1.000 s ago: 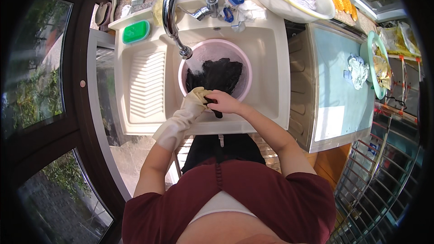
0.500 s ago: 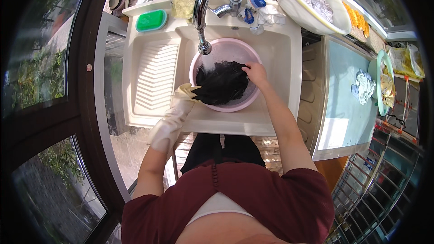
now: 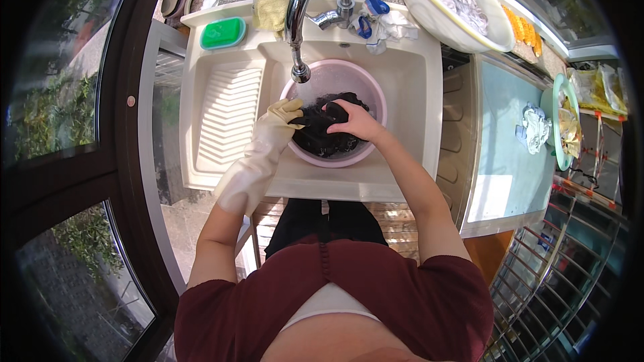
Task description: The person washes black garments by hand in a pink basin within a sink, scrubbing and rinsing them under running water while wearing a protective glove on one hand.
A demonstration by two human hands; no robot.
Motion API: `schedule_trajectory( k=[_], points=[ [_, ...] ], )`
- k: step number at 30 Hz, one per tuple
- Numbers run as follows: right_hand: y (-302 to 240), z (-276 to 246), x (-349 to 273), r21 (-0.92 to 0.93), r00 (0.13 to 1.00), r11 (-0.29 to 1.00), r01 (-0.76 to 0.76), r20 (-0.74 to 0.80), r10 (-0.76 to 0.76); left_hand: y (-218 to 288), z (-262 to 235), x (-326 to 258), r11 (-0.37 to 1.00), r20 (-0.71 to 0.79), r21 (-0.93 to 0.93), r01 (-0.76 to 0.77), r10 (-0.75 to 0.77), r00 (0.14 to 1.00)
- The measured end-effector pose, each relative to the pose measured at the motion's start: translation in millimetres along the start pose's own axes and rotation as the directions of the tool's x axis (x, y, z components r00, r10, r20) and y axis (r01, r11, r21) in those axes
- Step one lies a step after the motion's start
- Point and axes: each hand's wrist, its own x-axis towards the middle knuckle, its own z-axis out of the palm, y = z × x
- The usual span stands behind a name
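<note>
A wet black cloth lies bunched in water inside a pink basin, which stands in the sink's bowl. My left hand, in a long cream rubber glove, is closed on a fold of the cloth at the basin's left rim. My bare right hand grips a lump of the same cloth between thumb and fingers over the basin's middle. Water runs from the chrome faucet just above. How far the cloth reaches under the water is hidden.
A ribbed washboard slope forms the sink's left side. On the back ledge lie a green soap box, a yellow cloth and blue-white socks. A white tub of laundry stands back right, above a blue-topped counter.
My right hand has moved left from the basin's right side and gathered the cloth toward the middle. My left hand has shifted slightly up and curled tighter. The cloth is more bunched.
</note>
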Motion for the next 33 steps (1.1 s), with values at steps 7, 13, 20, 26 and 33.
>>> schedule_trajectory(
  k=[7,13,20,26,33],
  points=[
    [110,-14,29,-0.353,0.722,0.881,-0.316,-0.691,-0.018,-50,48,56,0.823,-0.421,0.305,0.479,-0.335,0.843],
    [175,43,52,-0.543,0.785,0.619,-0.567,-0.584,0.206,-150,138,109,0.614,-0.391,0.733,0.294,0.026,0.92],
    [210,33,81,-0.706,0.821,0.489,-0.513,-0.57,0.039,-218,137,148,0.449,-0.265,0.881,0.146,0.214,0.94],
    [180,3,84,-0.198,0.757,0.898,-0.392,-0.624,0.193,-160,111,148,0.641,-0.29,0.671,0.372,-0.235,0.928],
    [97,24,11,-0.373,0.862,0.873,-0.315,-0.498,0.098,-104,114,86,0.944,-0.301,-0.307,0.123,-0.218,0.928]
  ],
)
